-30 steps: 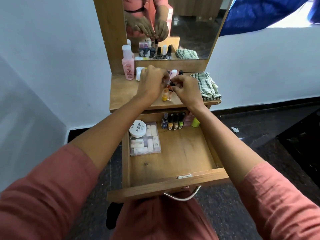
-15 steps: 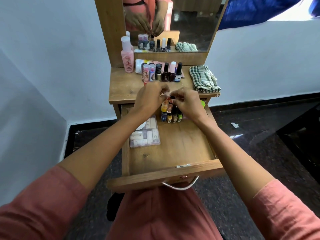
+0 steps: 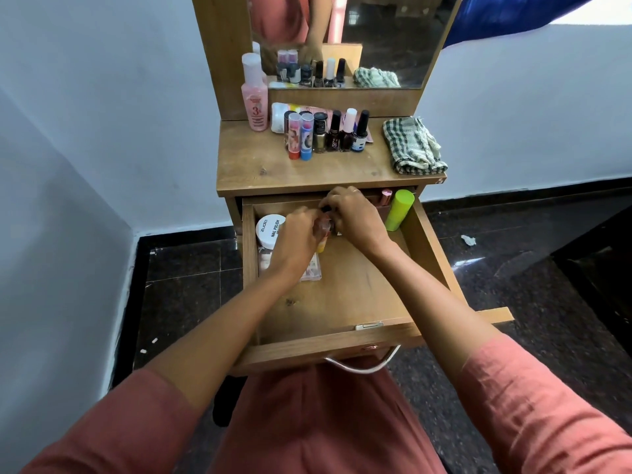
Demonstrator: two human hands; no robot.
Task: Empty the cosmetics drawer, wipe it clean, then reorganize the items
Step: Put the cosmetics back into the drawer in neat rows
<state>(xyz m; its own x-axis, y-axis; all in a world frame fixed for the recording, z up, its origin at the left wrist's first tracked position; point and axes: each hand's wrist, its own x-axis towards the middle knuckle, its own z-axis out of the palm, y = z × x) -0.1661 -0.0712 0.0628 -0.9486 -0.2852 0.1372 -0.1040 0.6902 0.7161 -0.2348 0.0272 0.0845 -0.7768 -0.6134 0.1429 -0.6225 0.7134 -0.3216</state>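
Drawer stands open below the surface. Both hands are at its back edge, near centre.

Left hand: grip closed round small bottles, orange and yellow showing.

Right hand: grip curled onto the same cluster at a black cap; the hold is partly hidden.

White jar sits in the back left corner, with a clear box just in front, under the left wrist. Green tube leans in the back right corner. Bare wood shows across the drawer's front half and right side.

On the surface, a bottle row stands along the back edge and a checked cloth lies at the right edge. The front strip is open wood.
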